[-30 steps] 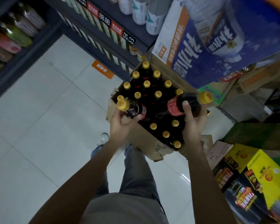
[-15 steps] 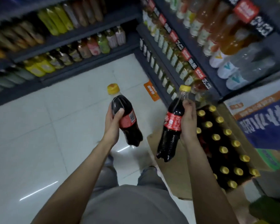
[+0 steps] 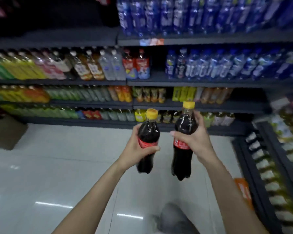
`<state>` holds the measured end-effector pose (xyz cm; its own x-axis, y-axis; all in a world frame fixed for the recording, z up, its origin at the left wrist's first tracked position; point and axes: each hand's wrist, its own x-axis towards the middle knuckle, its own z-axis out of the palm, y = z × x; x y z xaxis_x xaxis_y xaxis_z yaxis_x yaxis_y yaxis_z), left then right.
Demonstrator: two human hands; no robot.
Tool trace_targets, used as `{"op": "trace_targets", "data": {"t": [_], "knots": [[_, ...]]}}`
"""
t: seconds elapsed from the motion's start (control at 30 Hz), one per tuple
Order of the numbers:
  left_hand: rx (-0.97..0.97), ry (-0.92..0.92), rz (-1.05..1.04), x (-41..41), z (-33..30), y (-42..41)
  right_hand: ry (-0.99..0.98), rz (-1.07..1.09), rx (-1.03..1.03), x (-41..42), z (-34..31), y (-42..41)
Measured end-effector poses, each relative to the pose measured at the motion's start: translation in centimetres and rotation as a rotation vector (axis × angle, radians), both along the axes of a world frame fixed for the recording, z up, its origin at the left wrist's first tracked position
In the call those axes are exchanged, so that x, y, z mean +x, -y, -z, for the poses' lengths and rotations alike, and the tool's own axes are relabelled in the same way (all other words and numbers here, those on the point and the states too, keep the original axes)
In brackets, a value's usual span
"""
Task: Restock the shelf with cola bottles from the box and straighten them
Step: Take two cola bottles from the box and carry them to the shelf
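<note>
I hold two cola bottles upright in front of me, each dark with a red label and a yellow cap. My left hand (image 3: pixel 137 148) grips the left cola bottle (image 3: pixel 148 132) around its label. My right hand (image 3: pixel 194 140) grips the right cola bottle (image 3: pixel 184 125) around its middle, a little higher than the other. Both bottles hang above the pale floor, well short of the dark shelving (image 3: pixel 91 103) across the aisle. The box of bottles is out of view.
Dark shelves full of drinks fill the far side: blue water bottles (image 3: pixel 227 65) at upper right, tea and juice bottles (image 3: pixel 57 65) to the left. Another shelf unit (image 3: pixel 269 166) runs along the right edge. A cardboard box (image 3: pixel 5 132) sits on the floor at left.
My view swung up and away from the box toward the shelves across the aisle. Both hands carried their bottles along, lifted them and brought them upright and closer together.
</note>
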<state>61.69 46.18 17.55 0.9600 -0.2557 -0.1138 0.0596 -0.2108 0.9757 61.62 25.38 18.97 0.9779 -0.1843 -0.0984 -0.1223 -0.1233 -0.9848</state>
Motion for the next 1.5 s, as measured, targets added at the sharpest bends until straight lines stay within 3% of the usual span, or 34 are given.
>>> {"op": "trace_targets", "data": {"t": [0.1,0.2,0.47,0.73,0.87,1.1,1.3,1.5], "knots": [[-0.002,0.107,-0.076,6.4,-1.8,-4.7,0.053,-0.167,-0.195,8.3,-2.2,-4.8],[-0.011,0.238,-0.198,13.6,-3.8,-8.4,0.168,-0.202,-0.328,16.3,-4.0,-8.8],[0.072,0.658,-0.505,32.6,-9.7,-17.0,0.516,-0.306,-0.326,35.7,-11.0,-15.8],[0.09,0.781,-0.637,50.4,-13.2,-23.4,0.818,-0.217,-0.369,50.5,-13.9,-24.7],[0.064,0.77,-0.584,59.1,-12.1,-25.6,0.827,-0.107,-0.342,56.9,-12.5,-28.7],[0.021,0.783,-0.455,70.9,-10.2,-28.4,0.663,0.136,-0.296,66.1,-10.0,-33.9],[0.059,0.776,-0.446,78.3,-10.5,-29.0,0.714,0.26,-0.253,70.9,-10.7,-36.1],[0.075,0.773,-0.351,84.1,-9.5,-28.8,0.668,0.316,-0.393,72.8,-7.7,-37.5]]}}
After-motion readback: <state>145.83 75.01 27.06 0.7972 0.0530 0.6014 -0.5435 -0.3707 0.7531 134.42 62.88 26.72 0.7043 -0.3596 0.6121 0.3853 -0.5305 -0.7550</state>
